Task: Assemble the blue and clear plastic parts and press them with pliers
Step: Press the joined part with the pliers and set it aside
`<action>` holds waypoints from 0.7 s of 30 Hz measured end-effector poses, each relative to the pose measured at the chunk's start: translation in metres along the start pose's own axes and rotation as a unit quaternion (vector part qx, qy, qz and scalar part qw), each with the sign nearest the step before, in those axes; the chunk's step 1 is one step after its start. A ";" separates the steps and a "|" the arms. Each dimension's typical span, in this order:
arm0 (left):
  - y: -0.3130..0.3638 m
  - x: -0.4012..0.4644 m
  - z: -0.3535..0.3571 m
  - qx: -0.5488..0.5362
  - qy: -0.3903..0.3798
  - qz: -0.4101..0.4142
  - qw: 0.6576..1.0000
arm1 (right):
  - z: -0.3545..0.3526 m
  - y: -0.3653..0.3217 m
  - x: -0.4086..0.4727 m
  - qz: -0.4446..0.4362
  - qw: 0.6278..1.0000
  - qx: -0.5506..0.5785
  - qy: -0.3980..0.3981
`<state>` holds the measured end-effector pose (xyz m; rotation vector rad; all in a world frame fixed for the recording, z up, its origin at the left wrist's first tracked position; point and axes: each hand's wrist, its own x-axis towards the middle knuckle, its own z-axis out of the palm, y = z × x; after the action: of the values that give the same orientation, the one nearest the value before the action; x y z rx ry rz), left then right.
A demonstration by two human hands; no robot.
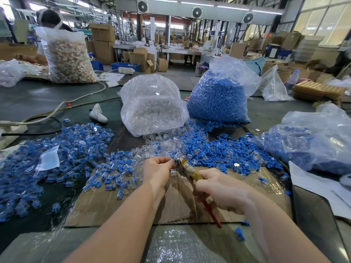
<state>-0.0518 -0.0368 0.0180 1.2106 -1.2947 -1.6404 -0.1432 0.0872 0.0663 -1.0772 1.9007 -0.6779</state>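
On a factory counter (28,99), a heap of joined blue-and-clear plastic pieces (57,154) lies at left. The left hand (157,170), fingers curled, pinches one small blue-and-clear plastic part (174,161) at the nose of worn pliers with yellow and red handles (191,173). The right hand (222,188) is wrapped round those handles over the brown cardboard sheet (114,204). The part looks light, stiff and likely slick (best pinched by its sides). Loose blue plastic caps (218,150) lie at right.

Left hand (158,168) pinching; right hand (220,188) clenched — forearms converging.
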 end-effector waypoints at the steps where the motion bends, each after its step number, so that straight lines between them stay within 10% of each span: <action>1: 0.000 -0.001 0.000 0.002 0.000 0.000 1.000 | 0.001 0.000 -0.001 -0.006 1.000 -0.016 0.008; 9: 0.000 -0.007 0.000 0.001 0.004 0.001 1.000 | 0.008 0.003 0.000 -0.058 0.987 -0.121 0.086; 16: 0.002 -0.006 -0.011 0.071 0.014 0.078 0.994 | 0.007 0.015 0.006 -0.034 0.991 0.038 0.122; 21: 0.006 0.005 -0.044 0.373 0.143 0.245 0.883 | -0.003 0.038 0.021 0.033 0.916 -0.233 0.326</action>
<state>-0.0117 -0.0557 0.0199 1.3215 -1.9119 -0.5642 -0.1685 0.0876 0.0302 -1.1507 2.7671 -0.6031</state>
